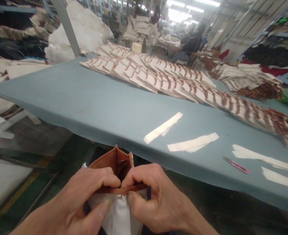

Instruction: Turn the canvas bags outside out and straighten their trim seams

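A fabric bag (106, 162) with brown lining and a pale outer side is held open at the table's front edge, its inside turned up to view. My left hand (87, 192) grips the brown-trimmed near rim, index finger over the edge and thumb against the pale side. Close beside it, my right hand (156, 195) pinches the same rim between thumb and bent index finger. A white strip (121, 215) hangs down the pale side between my hands. The lower part of the bag is hidden by my hands and the frame's edge.
On the blue-covered table (72, 94) lie pale strips (163, 127), pink thread snips (236, 164) and long overlapping rows of pale, brown-edged fabric pieces (158, 80). A white plastic-wrapped heap (77, 29) stands behind a post. A seated person (191, 44) is in the background.
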The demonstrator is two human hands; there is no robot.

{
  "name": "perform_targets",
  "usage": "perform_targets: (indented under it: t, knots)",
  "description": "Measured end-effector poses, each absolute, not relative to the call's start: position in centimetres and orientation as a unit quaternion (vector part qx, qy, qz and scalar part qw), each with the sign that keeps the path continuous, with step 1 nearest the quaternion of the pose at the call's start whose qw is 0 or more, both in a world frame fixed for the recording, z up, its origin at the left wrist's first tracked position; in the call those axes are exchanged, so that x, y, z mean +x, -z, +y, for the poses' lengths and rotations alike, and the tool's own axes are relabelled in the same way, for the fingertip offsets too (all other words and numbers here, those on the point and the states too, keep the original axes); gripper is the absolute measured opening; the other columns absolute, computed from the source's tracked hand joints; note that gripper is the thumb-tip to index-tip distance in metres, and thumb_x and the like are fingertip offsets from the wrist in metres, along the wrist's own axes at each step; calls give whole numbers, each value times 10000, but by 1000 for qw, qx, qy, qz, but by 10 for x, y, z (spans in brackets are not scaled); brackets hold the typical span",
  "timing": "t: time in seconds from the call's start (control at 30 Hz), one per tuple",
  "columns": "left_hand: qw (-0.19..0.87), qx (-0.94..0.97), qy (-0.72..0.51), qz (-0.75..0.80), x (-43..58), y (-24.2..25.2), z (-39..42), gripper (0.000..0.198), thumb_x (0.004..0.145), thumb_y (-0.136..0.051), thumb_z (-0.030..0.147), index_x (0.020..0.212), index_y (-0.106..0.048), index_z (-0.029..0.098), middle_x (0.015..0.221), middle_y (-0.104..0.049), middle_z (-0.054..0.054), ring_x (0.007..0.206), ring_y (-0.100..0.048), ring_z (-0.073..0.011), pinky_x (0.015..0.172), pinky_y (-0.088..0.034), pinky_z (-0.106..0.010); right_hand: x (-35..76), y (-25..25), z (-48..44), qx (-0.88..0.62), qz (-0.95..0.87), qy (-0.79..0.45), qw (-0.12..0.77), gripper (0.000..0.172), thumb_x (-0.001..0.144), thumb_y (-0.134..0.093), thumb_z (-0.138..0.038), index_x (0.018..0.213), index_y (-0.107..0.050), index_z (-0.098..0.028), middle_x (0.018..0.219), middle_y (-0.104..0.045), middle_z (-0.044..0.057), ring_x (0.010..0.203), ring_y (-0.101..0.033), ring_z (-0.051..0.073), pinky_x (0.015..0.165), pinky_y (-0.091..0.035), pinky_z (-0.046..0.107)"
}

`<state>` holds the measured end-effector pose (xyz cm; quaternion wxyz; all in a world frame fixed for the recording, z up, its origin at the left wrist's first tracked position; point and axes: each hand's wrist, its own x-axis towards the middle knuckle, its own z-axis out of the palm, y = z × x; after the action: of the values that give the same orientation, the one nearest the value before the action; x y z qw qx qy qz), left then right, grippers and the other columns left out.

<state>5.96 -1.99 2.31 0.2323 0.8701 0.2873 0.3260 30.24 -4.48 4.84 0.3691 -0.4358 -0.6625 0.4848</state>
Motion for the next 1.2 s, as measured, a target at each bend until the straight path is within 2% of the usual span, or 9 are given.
perform_targets:
  t: [0.23, 0.37, 0.47, 0.63, 0.73, 0.83, 0.93, 1.07, 1.2]
  knots:
    - [354, 876, -204, 255, 53, -42, -6, 342, 1208, -475, 222, 921, -653, 275, 835, -760, 68, 737, -716, -133, 723, -545, -206, 305, -48, -50, -435, -691, -438, 377, 183, 778, -629, -124, 769, -782, -225, 753, -816, -5, 673, -688, 137, 699, -543, 236]
    - [208, 932, -227, 192, 50, -23, 0, 397, 1234, -455, 208, 857, -566, 267, 710, -638, 72, 566, -567, -137, 552, -382, -324, 308, -42, -52, -435, -725, -386, 369, 228, 788, -642, -102, 834, -830, -222, 741, -821, -5, 650, -677, 135, 720, -543, 242]
    - [128, 941, -260, 176, 48, -12, 6, 441, 1258, -385, 203, 844, -524, 267, 695, -570, 77, 547, -495, -135, 542, -329, -361, 305, -35, -51, -434, -748, -350, 361, 236, 773, -644, -111, 851, -839, -219, 684, -783, -16, 592, -625, 132, 660, -489, 249]
    - [207, 927, -263, 167, 48, -23, 12, 584, 1318, -261, 525, 856, -494, 256, 696, -570, 84, 555, -505, -105, 522, -358, -294, 299, -33, -47, -437, -747, -355, 353, 170, 791, -654, -142, 802, -804, -220, 676, -767, -15, 578, -597, 131, 659, -493, 261]
    - [320, 900, -221, 198, 53, -39, 13, 613, 1273, -362, 659, 884, -588, 242, 744, -657, 63, 602, -561, -112, 532, -390, -255, 300, -38, -47, -425, -749, -360, 360, 141, 835, -671, -159, 817, -797, -218, 705, -789, -9, 591, -615, 132, 657, -494, 259]
    - [408, 865, -160, 245, 58, -49, 13, 410, 1175, -650, 411, 809, -597, 234, 742, -666, 72, 625, -569, -104, 556, -384, -226, 300, -44, -49, -418, -756, -348, 365, 130, 848, -666, -148, 827, -772, -220, 722, -796, -13, 605, -635, 130, 643, -466, 260]
    - [463, 837, -96, 276, 61, -56, 12, 281, 1011, -698, 209, 755, -584, 227, 730, -634, 79, 633, -548, -97, 569, -354, -222, 300, -49, -54, -426, -770, -332, 340, 143, 851, -637, -125, 840, -732, -232, 761, -802, -7, 654, -678, 143, 649, -459, 272]
    - [484, 827, -49, 281, 63, -64, 13, 280, 942, -684, 171, 724, -520, 232, 693, -556, 84, 614, -503, -103, 538, -303, -257, 302, -54, -59, -419, -809, -297, 285, 101, 842, -622, -147, 847, -660, -240, 841, -831, 45, 720, -729, 185, 665, -484, 304]
    - [466, 845, -76, 252, 66, -66, 10, 279, 990, -639, 192, 749, -506, 241, 699, -587, 91, 608, -518, -101, 545, -319, -262, 309, -56, -60, -403, -809, -349, 248, 83, 857, -622, -170, 876, -662, -240, 884, -850, 54, 770, -752, 200, 718, -530, 316]
